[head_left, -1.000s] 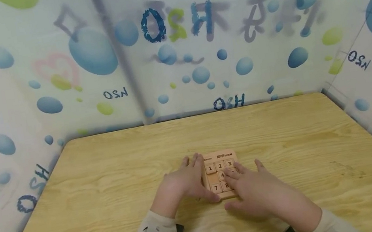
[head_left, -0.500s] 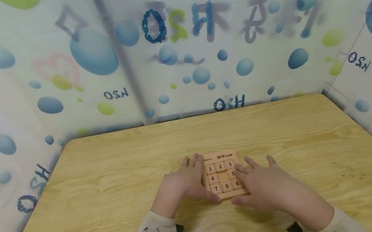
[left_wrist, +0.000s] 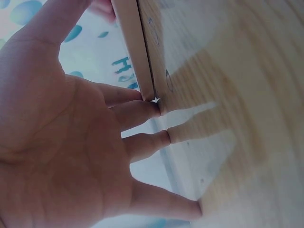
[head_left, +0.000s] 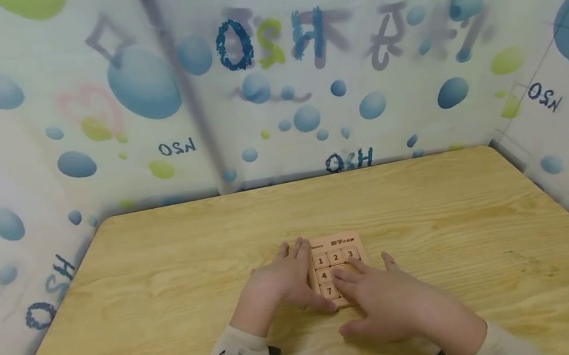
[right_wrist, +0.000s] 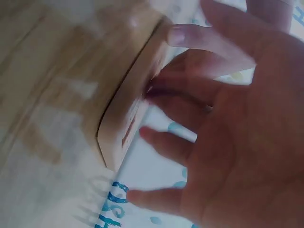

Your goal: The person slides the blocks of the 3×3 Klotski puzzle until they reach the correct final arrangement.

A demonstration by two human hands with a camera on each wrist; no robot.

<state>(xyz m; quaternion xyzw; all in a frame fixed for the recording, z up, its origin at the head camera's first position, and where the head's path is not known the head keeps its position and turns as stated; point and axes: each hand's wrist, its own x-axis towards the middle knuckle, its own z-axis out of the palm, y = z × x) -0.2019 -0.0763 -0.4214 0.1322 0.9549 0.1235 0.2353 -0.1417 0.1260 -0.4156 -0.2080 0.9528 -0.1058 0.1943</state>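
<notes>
A wooden number sliding puzzle point(head_left: 349, 235) lies flat on the table. Tiles 1 point(head_left: 320, 260), 2 point(head_left: 335, 257) and 3 point(head_left: 350, 253) form its far row, with tile 4 point(head_left: 324, 276) and tile 7 point(head_left: 329, 291) down the left side. My left hand point(head_left: 278, 279) braces the puzzle's left edge, thumb at the near corner and outstretched fingers toward the far corner; its fingertips touch the table in the left wrist view. My right hand point(head_left: 387, 301) reaches over the middle with extended fingers, hiding the centre and lower-right tiles. Its fingertips are blurred in the right wrist view.
The wood-grain table point(head_left: 177, 245) extends around the puzzle on all sides. Behind it and along both sides hangs a pale curtain point(head_left: 273, 110) printed with blue and green bubbles. Light glares off the table's near edge.
Tile 4 has slid from the centre to the middle-left slot. My right hand drew back to the right, then moved left over the puzzle's middle again. My left hand has stayed put.
</notes>
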